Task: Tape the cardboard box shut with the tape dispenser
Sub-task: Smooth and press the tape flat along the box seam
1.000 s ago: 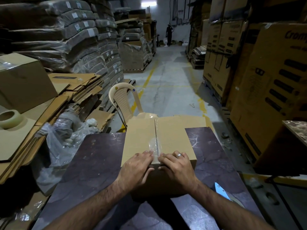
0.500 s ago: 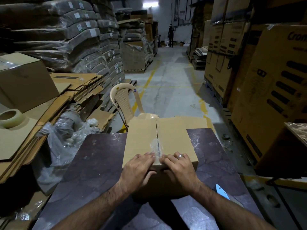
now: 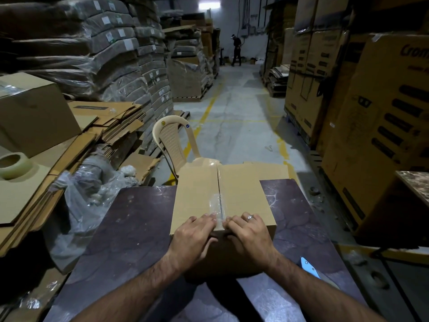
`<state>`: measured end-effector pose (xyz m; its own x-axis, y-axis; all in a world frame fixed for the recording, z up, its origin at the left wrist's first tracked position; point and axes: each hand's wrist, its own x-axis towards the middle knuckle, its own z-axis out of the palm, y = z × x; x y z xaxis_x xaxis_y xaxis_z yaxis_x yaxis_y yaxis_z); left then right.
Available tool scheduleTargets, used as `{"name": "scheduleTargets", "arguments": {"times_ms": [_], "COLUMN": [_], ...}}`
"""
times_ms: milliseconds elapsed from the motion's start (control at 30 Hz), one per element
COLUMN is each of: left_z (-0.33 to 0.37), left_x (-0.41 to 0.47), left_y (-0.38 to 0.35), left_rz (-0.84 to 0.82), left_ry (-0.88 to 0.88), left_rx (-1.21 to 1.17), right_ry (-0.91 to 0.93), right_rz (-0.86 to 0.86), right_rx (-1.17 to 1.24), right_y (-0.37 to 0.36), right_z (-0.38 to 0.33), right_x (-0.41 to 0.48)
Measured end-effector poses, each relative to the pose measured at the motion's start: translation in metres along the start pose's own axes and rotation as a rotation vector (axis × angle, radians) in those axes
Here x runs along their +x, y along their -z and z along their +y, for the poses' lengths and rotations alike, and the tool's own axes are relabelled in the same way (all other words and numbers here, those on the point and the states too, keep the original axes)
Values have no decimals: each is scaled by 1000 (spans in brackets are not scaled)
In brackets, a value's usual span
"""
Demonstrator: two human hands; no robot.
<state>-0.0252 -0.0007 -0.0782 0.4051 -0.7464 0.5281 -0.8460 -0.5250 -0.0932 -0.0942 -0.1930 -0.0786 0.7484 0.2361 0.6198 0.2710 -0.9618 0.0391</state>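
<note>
A tan cardboard box [image 3: 241,194] with its flaps closed stands on a dark marbled table [image 3: 130,228]. A short strip of clear tape [image 3: 217,205] lies along the near part of the centre seam. My left hand [image 3: 195,235] and my right hand [image 3: 249,233], which wears a ring, lie flat on the box's near top edge, one on each side of the seam, fingertips pressing the tape end, thumbs down the front face. A light blue object [image 3: 307,266], only partly visible, rests on the table right of my right forearm.
A beige plastic chair [image 3: 174,142] stands beyond the box. A roll of tape [image 3: 12,165] sits on flattened cardboard at the left, near a closed box [image 3: 34,112]. Stacked printed cartons [image 3: 376,126] line the right. A person [image 3: 236,49] stands far down the aisle.
Both hands have stayed on the near edge of the box, sliding only slightly. The view has shifted a little; the box has not moved.
</note>
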Motion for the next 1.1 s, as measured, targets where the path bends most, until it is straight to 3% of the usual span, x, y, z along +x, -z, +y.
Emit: {"name": "scheduleTargets", "arguments": {"times_ms": [200,333,600,933,1100], "left_z": [2,1,-6,-20,-30], "left_x": [-1,2,19,59,79], "left_y": [7,9,31,40,43], "left_rz": [-36,-40,-114,-699,-910], "left_ry": [13,64,226,209,213], "left_rx": [-34,-93,-252,-182,-132], "right_ry": [-3,-43,-130,-153,-156], "right_rz": [-68,-37,-155,-515,-683], "right_rx": [-45,66,101,29,5], "right_y": [2,3,19,29,25], "right_z": [-1,1,-3,3,13], "right_x": [-2,4,12,48,69]}}
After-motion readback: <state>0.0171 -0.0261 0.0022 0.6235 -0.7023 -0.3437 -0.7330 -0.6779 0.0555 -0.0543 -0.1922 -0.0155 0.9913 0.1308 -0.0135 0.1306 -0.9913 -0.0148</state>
